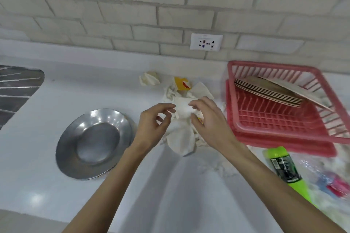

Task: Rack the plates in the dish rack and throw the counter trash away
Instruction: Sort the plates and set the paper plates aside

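Since the crumpled paper (181, 138) lies on the tabletop (28, 119) between the steel plate (94, 142) and the dish rack (265, 130), my right hand (206, 119) pinches it and my left hand (155, 125) curls alongside, grip unclear, probably to bunch it.

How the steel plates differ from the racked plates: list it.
The steel plates are shiny metal; the racked plates are matte beige. The steel plates lie flat on the counter; the racked plates lean tilted in the pink rack. Both are stacks of round plates.
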